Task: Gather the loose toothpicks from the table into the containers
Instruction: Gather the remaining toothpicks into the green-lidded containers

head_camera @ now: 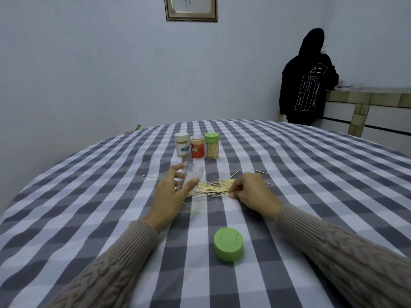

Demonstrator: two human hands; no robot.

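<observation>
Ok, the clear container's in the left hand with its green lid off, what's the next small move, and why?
Probably pinch up a small bunch from the toothpick pile with the right hand, whose fingers already rest at the pile's edge. The left hand holds the clear container just beside the pile, apparently empty, and the green lid lies on the tablecloth.

Toothpicks (213,187) between hands; containers (196,145) behind.

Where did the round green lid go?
In the head view, the round green plastic lid lies alone on the checked tablecloth, close to the person, between the two sleeves and nearer than the loose wooden toothpicks.
</observation>
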